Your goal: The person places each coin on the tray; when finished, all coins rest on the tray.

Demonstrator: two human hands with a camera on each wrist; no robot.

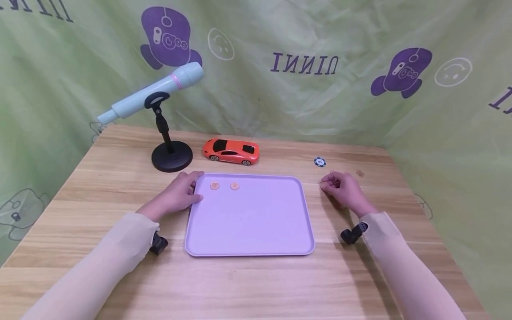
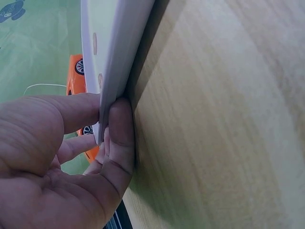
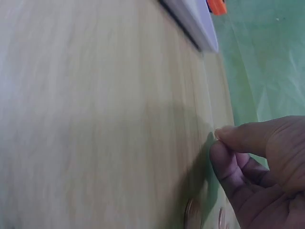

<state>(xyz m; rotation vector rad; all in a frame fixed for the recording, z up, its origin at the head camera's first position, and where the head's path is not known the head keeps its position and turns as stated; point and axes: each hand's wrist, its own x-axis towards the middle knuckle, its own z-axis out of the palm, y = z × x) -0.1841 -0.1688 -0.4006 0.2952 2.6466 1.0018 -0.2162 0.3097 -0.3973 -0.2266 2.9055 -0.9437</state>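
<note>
One tray (image 1: 250, 222), car (image 1: 236, 151), chip (image 1: 319, 162), tube (image 1: 140, 100), stand (image 1: 172, 158)
Two coins (image 1: 234, 186) at the tray's eleven o'clock, two or more toward three.

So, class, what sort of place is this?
Probably a screened-off tabletop set: printed green cloth hangs behind and beside a wood-grain table that bears an orange toy car.

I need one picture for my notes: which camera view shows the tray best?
The head view: it shows the tray from above, nearly whole, only its left edge partly covered by the left hand. The left wrist view shows part of it, almost edge-on; the right wrist view, only a corner.
</note>
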